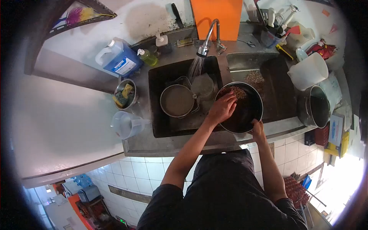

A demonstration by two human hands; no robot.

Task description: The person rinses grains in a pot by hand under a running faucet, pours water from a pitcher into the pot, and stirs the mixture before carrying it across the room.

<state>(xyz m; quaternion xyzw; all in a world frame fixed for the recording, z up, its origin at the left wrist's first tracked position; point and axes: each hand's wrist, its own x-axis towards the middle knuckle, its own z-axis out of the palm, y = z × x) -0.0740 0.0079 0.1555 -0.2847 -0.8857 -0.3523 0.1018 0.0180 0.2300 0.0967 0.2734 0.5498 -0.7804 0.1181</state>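
Note:
A dark round pot is tilted over the divider between the two sink basins. My right hand grips its near right rim, with the thumb inside. My left hand reaches into the pot, its fingers bent and pressed together near the far wall. Reddish-brown grainy bits lie beside those fingertips; whether the fingers hold anything is hidden. In the left basin, water runs from the faucet over a clear container. A round metal pot full of cloudy water stands next to it.
Pale crumbs lie in the right basin. A blue jug, a soap bottle, a bowl of sponges and a plastic pitcher line the left counter. At right are a white tub and a deep metal pot.

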